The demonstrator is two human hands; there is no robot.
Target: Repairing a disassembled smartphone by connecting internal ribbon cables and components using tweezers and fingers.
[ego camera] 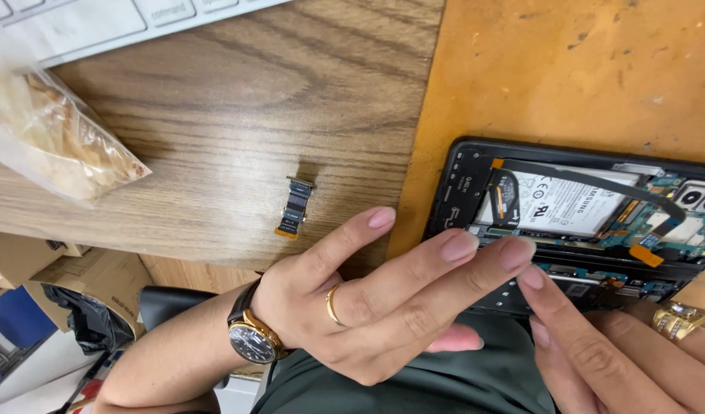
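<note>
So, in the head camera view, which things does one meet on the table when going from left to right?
Clear plastic bag → small loose flex cable → opened phone on the orange mat.

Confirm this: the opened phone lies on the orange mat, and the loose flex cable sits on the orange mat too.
Not quite. In the head view the opened phone does lie on the orange mat, but the loose flex cable sits on the wooden desk, left of the mat.
</note>
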